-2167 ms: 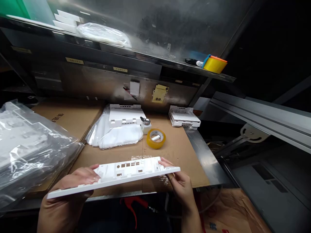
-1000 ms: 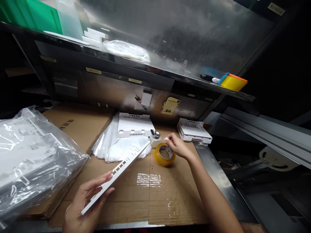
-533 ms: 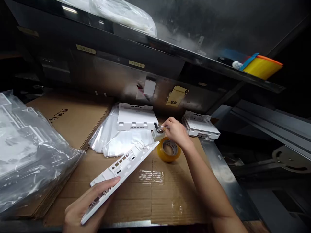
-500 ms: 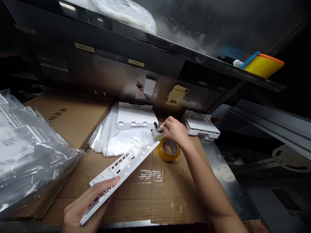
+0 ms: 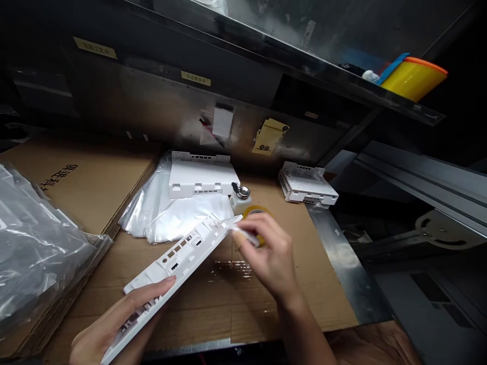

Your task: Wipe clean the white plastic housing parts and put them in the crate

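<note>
My left hand (image 5: 117, 317) is closed round the lower end of a white plastic housing (image 5: 190, 263), held tilted above the cardboard. Rectangular port openings run along its raised side. My right hand (image 5: 268, 253) pinches a small white piece (image 5: 246, 236), too blurred to name, against the housing's upper end. Just behind that hand stands a small white bottle (image 5: 240, 204) with a metal dish-shaped top and a black flap. A roll of yellow tape (image 5: 254, 209) is partly hidden behind the right hand.
Clear plastic bags (image 5: 182, 218) lie under another white housing (image 5: 201, 175). More housings (image 5: 308, 185) are stacked at the right. Stacked cardboard (image 5: 95, 177) with plastic-wrapped parts (image 5: 38, 263) rises at left. A metal shelf (image 5: 289, 56) overhangs the back, holding a yellow container (image 5: 416, 78).
My right hand has moved from the bottle's top toward me, onto the upper end of the housing. My left hand still holds the housing. The view has shifted slightly.
</note>
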Demonstrator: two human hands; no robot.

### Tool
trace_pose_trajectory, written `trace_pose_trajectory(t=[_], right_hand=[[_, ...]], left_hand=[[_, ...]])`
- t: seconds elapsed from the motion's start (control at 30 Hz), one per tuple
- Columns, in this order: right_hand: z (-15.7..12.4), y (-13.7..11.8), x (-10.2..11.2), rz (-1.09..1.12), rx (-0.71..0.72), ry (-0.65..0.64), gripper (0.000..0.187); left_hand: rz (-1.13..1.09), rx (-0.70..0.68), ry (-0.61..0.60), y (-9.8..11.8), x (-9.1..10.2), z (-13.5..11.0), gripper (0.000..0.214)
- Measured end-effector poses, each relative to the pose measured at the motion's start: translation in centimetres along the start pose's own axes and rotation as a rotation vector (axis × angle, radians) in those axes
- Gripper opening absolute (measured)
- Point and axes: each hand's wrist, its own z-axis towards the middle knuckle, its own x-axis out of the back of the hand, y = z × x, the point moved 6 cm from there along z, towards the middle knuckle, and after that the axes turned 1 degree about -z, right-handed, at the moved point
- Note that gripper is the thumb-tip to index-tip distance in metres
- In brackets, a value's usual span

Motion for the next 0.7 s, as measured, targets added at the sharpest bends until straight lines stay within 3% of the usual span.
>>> trace_pose_trajectory(t=[0.1, 0.23, 0.37, 0.53, 0.7], right_hand=[[-0.9, -0.2, -1.2, -0.034, 0.037, 0.001, 0.006], [-0.7, 0.5, -1.0, -0.120, 0.000, 0.101, 0.006], [-1.2, -0.4, -1.6, -0.027, 0.064, 0.023, 0.008], [-1.1, 0.6, -1.1, -0.075, -0.017, 0.119, 0.006], [-0.6, 0.6, -1.4, -0.054, 0.047, 0.049, 0.007]], left_hand=[[0.021, -0.050, 0.006, 0.5, 0.0, 0.0, 0.020], [0.007, -0.002, 0.014, 0.7, 0.0, 0.0, 0.018], [0.016, -0.011, 0.013, 0.5, -0.1, 0.0, 0.019], [0.000, 0.056, 0.023, 0.5, -0.1, 0.2, 0.020], [-0.025, 0.063, 0.019, 0.8, 0.0, 0.3, 0.020]])
